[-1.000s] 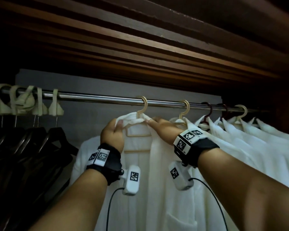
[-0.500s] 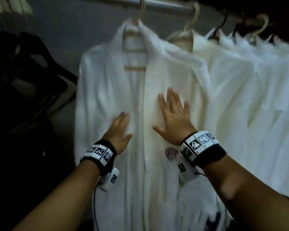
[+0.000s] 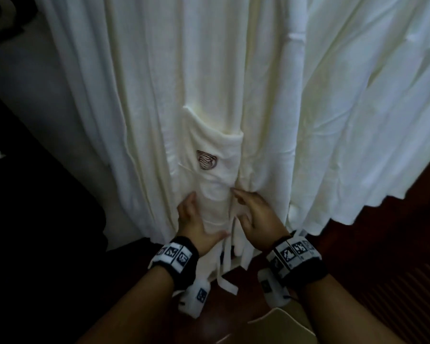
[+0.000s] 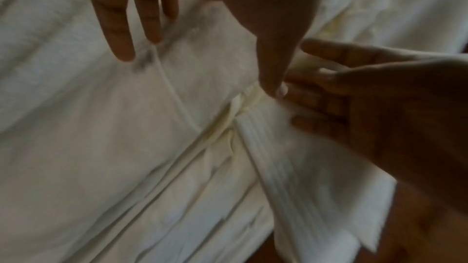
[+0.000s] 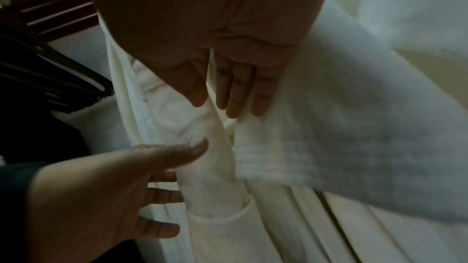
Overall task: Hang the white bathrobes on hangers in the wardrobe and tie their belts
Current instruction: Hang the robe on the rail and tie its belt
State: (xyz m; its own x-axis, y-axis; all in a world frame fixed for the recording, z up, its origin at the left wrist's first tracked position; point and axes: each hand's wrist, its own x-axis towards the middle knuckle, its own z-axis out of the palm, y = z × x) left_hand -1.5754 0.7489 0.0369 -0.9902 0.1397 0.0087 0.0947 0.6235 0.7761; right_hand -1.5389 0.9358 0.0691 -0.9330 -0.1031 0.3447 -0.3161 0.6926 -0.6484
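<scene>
A white bathrobe (image 3: pixel 209 83) hangs in front of me, with a chest pocket (image 3: pixel 216 155) that carries a small brown logo. Just below that pocket my left hand (image 3: pixel 194 217) lies flat on the cloth, its fingers straight. My right hand (image 3: pixel 251 209) rests beside it on the robe's front edge, fingers also straight. In the left wrist view the left hand (image 4: pixel 192 51) touches the fabric and the right hand (image 4: pixel 380 97) reaches in from the right. Narrow white belt ends (image 3: pixel 225 269) dangle loose under the hands. The hanger and rail are out of view.
More white robes (image 3: pixel 358 120) hang close on the right. Dark garments (image 3: pixel 23 232) fill the left side, and dark hangers (image 5: pixel 50 79) show in the right wrist view. A dark wooden wardrobe floor (image 3: pixel 382 256) lies below, with a pale flat object (image 3: pixel 283 326) at the bottom edge.
Both hands slid down the robe, from the collar at the hanger, over the chest, to below the pocket. My view dropped from the rail to the robe's lower part.
</scene>
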